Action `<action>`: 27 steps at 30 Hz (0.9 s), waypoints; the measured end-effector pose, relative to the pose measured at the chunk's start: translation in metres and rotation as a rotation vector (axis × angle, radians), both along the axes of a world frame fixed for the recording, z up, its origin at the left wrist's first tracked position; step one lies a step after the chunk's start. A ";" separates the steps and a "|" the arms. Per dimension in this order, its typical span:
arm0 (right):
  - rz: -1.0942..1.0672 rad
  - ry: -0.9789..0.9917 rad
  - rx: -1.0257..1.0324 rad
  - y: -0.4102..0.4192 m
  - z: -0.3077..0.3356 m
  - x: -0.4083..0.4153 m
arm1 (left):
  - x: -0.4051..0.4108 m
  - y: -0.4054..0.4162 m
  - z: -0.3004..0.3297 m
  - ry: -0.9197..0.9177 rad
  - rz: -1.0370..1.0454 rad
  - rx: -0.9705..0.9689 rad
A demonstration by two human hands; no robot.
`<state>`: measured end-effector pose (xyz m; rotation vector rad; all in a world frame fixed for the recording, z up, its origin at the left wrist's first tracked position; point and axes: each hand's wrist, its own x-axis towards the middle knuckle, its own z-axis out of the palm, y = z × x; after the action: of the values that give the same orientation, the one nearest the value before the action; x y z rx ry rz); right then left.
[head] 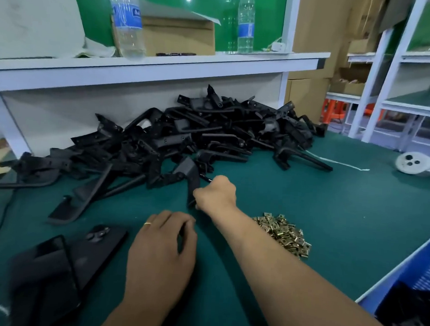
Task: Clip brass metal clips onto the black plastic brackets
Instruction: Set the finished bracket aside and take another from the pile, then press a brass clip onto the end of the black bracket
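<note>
A big heap of black plastic brackets [210,135] lies across the back of the green table [307,192]. My right hand [216,194] reaches forward and is closed around one black bracket [189,174] at the heap's front edge. My left hand [164,240], with a ring on it, rests palm down on the mat nearer to me, fingers curled; whether anything is under them is hidden. A pile of brass metal clips [283,232] sits just right of my right forearm.
Two black phones [79,253] lie at the near left. A blue bin [406,285] holding black parts stands at the near right. A white shelf [164,65] with water bottles [126,21] overhangs the heap. A white controller [413,164] lies far right.
</note>
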<state>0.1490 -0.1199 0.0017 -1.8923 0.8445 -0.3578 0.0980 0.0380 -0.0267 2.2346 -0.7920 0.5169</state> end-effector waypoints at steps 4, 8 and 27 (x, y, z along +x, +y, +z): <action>-0.086 -0.095 0.134 0.010 0.004 -0.028 | 0.002 0.002 0.000 0.046 0.011 -0.098; -0.129 -0.326 0.195 0.040 -0.010 -0.084 | 0.004 0.000 -0.002 0.231 0.005 -0.149; 0.144 -0.326 -0.454 0.005 -0.045 -0.187 | 0.008 0.002 -0.005 0.154 -0.314 -0.025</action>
<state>-0.0378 -0.1151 -0.0437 -2.2123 0.4260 -0.7959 0.1056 0.0398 -0.0318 2.0467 -1.0240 0.2004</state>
